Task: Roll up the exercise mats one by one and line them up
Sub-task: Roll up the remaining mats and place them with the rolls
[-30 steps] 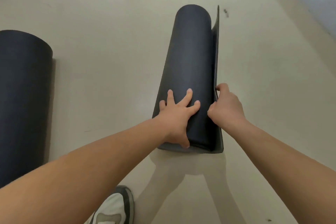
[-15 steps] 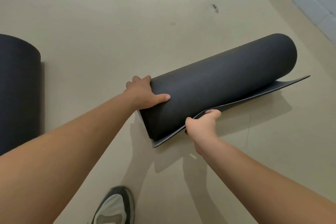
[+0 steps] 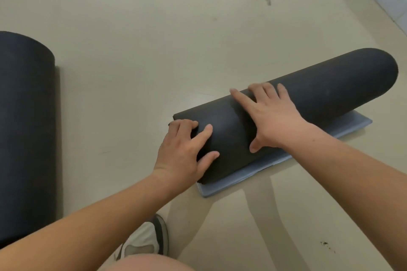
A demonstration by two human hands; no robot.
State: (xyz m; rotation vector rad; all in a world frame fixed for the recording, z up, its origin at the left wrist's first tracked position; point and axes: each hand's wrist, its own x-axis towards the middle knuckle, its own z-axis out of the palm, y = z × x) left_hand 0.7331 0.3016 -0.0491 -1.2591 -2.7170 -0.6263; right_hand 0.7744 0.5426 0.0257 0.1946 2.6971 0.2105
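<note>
At the far left of the scene a finished mat roll (image 3: pixel 24 134) lies on the floor (image 3: pixel 136 35), its long axis running from near to far. Well apart from it, in the middle and right, lies the dark mat (image 3: pixel 308 94) that is in work. Its long axis goes from near-left to far-right, so it stands crosswise to the finished roll and not in line with it.

The left hand (image 3: pixel 185 152) rests on the near-left end of this mat, fingers (image 3: pixel 203 133) spread apart and laid flat on the curve, not clamped. Just to the right of it, the right hand (image 3: pixel 271 116) presses on top of the roll, nearer to its middle, also with fingers apart. Both palms lie on the near side and top, so the roll is ahead of the fingers.

A loose flap (image 3: pixel 231 185), lighter grey, lies flat on the floor under the near edge. I judge the next push must go away from the person, across the long axis, to wind in this flap.
</note>
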